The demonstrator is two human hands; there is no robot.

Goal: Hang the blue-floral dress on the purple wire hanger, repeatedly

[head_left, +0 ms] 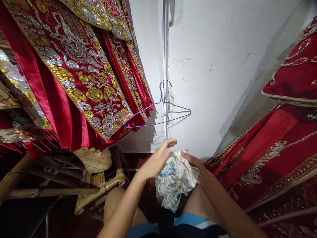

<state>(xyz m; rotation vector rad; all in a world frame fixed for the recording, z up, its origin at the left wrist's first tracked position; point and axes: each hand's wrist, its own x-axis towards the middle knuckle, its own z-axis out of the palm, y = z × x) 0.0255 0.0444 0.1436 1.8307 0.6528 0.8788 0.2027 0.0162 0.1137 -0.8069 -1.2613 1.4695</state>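
Observation:
Between my hands, above my lap, is a bunched white cloth (177, 185) with a blue and green print; its gathered folds hang down on the left. My left hand (158, 158) grips its upper left side, fingers pointing up toward the wall. On the other side my right hand (198, 165) holds the upper right edge, with the thumb side over the top. Some fingers of both hands are hidden behind the fabric, and its kind of garment cannot be made out. A bare purple wire hanger (148, 125) hangs just above, touched by neither hand.
A white vertical rail (165, 49) runs down the pale wall behind the hanger. Red embroidered garments (94, 82) with gold and silver sequins hang at left. More red beaded fabric (272, 148) fills the right. A bamboo chair (99, 190) stands at lower left.

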